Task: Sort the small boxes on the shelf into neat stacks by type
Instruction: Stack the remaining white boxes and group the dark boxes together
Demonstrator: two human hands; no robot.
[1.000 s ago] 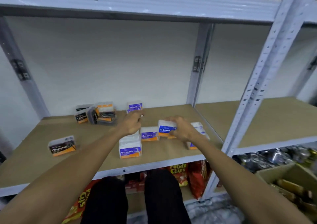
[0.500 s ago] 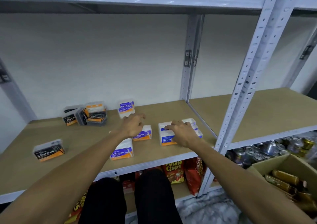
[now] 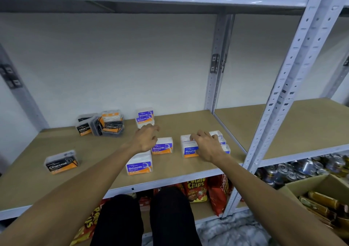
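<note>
The Round box [image 3: 189, 150] on the shelf [image 3: 103, 151] is gripped from above by the right hand [image 3: 207, 145], the left hand [image 3: 147, 140] is seen loose and empty above a Smooth box [image 3: 162, 147], and the Round box is judged light, stiff and slippery, best held by its sides.

Lone Charcoal box [image 3: 61, 161]: black-and-orange, laid flat, front left of the shelf [image 3: 188, 170].
Charcoal cluster [image 3: 100, 124]: several boxes tumbled together, back left.
Back Smooth stack [image 3: 145, 117]: two blue-labelled boxes, stacked at the back.
Single Smooth box [image 3: 162, 145]: set mid-shelf.
Front Smooth stack [image 3: 139, 163]: apparently two high, near the front edge.
Round stack [image 3: 188, 147]: gripped from above by the right hand [image 3: 207, 147].
</note>
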